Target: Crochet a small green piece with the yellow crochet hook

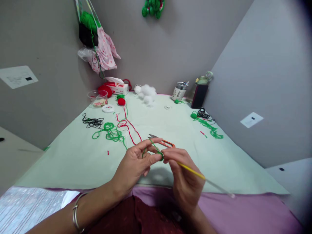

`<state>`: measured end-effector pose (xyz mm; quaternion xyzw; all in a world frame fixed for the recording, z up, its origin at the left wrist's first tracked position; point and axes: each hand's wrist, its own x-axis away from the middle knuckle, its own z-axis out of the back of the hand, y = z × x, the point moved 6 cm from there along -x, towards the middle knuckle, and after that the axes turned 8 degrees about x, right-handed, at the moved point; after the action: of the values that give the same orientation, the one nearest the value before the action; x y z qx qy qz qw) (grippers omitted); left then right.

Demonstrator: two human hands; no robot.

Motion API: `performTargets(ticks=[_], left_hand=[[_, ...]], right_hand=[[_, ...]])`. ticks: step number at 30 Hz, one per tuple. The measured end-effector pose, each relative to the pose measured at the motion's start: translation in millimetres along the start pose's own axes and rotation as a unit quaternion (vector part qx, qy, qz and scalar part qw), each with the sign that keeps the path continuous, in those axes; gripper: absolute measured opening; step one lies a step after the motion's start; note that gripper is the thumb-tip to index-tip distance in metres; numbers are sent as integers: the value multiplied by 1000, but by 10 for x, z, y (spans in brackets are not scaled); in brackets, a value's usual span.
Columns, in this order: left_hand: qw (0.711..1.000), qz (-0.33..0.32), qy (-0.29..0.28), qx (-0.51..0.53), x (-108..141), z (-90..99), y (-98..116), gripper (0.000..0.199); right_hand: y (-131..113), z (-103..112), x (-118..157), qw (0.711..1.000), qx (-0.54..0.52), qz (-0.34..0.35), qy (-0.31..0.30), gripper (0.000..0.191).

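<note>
Between thumb and fingers, my left hand [137, 161] pinches a small green crochet piece [161, 157]. Green yarn [153, 143] runs over its raised index finger. My right hand [186, 175] is closed around a crochet hook [191, 169] with a yellow grip and a pale metal shaft sticking out to the lower right. The hook's working tip meets the green piece, hidden by the fingers. Just beyond my hands lie scissors [168, 144] with orange handles, their dark blades pointing left. Loose green yarn [110, 133] trails across the table toward my left hand.
Black cord [92, 122] and red yarn [130, 130] lie on the left. White stuffing [147, 93], a tissue box [119, 88] and a clear tub [97, 97] stand at the back. Toward the right are a pen tin [179, 91], a phone [200, 96] and a green yarn bundle [207, 125].
</note>
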<state>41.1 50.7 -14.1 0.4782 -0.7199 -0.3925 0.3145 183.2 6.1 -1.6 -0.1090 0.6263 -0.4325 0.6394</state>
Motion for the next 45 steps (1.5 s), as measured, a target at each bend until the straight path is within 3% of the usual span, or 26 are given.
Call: performTargets(ticks=[4,6,9,11,14,16,19,21,24,30,37,45], left_hand=[[993,67,-24,92,-28,-29,-45,49],[990,80,-21,116,-38,-24,-31,42],[995,19,12,93,-41,-2,60,45],[997,-7,18,72,-27,-20,86,55],[994,53,-10,96,-18,-65,5,57],[990,79,-18,116,-26,-54,-21,45],[995,28,-3,94,-49,-6,39,31],[997,0,-9,73,-47,-20,55,32],[997,-8,-27,74,-36,-59,18,36],[998,-7,-10,61,-47,-7,-43,43],[998,-16,-15,64,-31,-14,-22,15],[998,-23,-6,58,-44,8,-13,12]], right_hand=[[-75,39,-19,993,90,72,7,34],[-36,87,-75,999,33,23,20,28],[32,84,-120,997,-49,-59,28,25],[-21,42,-113,999,-9,-23,21,25],[-137,35,-68,992,86,79,47,38],[-90,77,-70,995,56,49,64,33],[54,103,-105,994,-71,-52,59,25],[100,41,-122,989,-119,-85,19,21],[111,-44,-124,990,-111,-90,-16,20],[85,-91,-123,990,-117,-81,-17,18],[108,-103,-97,988,-107,-110,-33,17],[111,-100,-87,990,-70,-98,-70,11]])
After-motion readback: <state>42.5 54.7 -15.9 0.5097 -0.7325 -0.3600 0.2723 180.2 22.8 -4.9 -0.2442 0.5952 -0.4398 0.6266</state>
